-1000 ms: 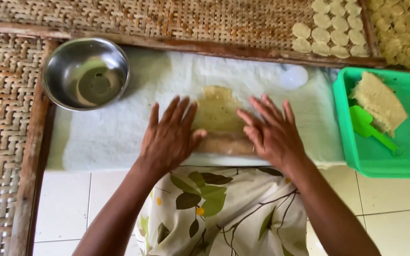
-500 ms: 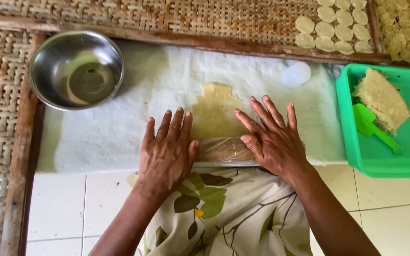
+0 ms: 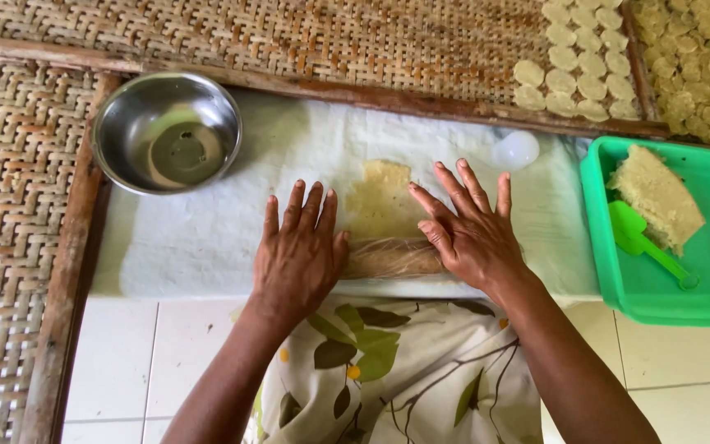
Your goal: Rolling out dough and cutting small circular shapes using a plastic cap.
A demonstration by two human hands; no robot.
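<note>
A thin sheet of pale yellow dough (image 3: 381,204) lies on a white cloth (image 3: 207,238). A wooden rolling pin (image 3: 392,259) lies across the dough's near end. My left hand (image 3: 299,251) presses flat on the pin's left end, fingers spread. My right hand (image 3: 472,232) presses flat on its right end, fingers reaching over the dough's right edge. Both palms face down and hide most of the pin.
A steel bowl (image 3: 166,131) sits at the cloth's far left. A green plastic tray (image 3: 618,279) on the right holds a block of dough (image 3: 657,196) and a green scraper (image 3: 643,242). Round dough discs (image 3: 573,70) lie on woven bamboo mats (image 3: 10,164). A small clear lid (image 3: 516,150) rests nearby.
Both hands have drawn back toward me with the rolling pin, and more of the flattened dough shows beyond the fingers.
</note>
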